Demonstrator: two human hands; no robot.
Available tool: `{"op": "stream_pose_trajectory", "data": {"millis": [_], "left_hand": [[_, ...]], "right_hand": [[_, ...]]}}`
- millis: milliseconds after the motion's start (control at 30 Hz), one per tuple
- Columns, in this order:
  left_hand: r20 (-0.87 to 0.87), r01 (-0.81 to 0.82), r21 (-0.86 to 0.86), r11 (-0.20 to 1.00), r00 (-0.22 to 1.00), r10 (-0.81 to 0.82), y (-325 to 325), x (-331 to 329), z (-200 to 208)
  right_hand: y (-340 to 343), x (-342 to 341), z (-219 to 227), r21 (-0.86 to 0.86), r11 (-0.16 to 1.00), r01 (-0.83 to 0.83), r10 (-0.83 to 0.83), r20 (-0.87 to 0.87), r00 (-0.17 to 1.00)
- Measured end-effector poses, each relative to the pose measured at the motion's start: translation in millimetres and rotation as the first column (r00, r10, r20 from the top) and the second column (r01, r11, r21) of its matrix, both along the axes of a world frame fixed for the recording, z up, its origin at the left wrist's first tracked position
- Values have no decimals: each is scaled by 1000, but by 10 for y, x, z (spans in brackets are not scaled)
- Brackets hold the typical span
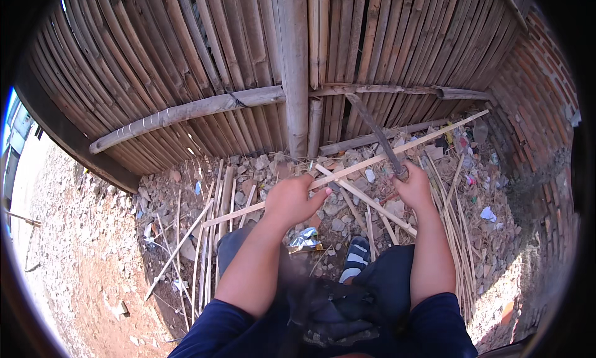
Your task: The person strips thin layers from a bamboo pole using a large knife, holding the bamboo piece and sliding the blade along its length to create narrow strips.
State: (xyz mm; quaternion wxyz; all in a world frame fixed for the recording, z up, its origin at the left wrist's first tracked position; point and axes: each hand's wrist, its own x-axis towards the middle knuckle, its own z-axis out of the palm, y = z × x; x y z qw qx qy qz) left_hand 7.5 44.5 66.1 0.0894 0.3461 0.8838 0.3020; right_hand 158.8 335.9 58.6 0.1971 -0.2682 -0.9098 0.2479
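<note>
My left hand (289, 201) is closed round a long, pale bamboo strip (360, 165), its thumb stretched along the near side. The strip slants from low left up to the far right. In my right hand (412, 187) is the handle of a machete (375, 129); its long dark blade points up and left, away from me. Blade and strip cross just beyond my right hand; I cannot tell whether they touch. Below them a second pale strip (366, 200) lies slantwise between my hands.
Ahead stands a bamboo-slat wall (236, 41) with a thick upright post (293, 66) and a crosswise pole (186, 114). A brick wall (534, 97) closes the right side. Bamboo strips (205, 259) lie on stony ground at left, more strips (456, 240) at right. A silver wrapper (304, 240) lies near my sandalled foot (355, 259).
</note>
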Motion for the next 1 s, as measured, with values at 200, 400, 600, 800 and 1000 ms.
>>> {"op": "stream_pose_trajectory", "data": {"millis": [200, 400, 600, 800, 1000], "left_hand": [[48, 16, -13, 1000, 999, -15, 59, 57, 68], [96, 1, 13, 1000, 995, -3, 97, 82, -39], [7, -6, 12, 1000, 1000, 6, 54, 63, -15], [-14, 30, -42, 999, 999, -31, 147, 122, -47], [28, 37, -56, 998, 999, -36, 145, 126, -65]], "right_hand": [[73, 149, -7, -26, 990, 142, -143, -39, 989], [-329, -29, 116, 8, 996, -86, 83, 194, 978], [80, -6, 41, -187, 982, 37, -6, 163, 987], [175, 147, 63, -128, 972, 198, -179, 148, 973], [-241, 9, 154, -39, 992, -118, 124, 223, 967]]}}
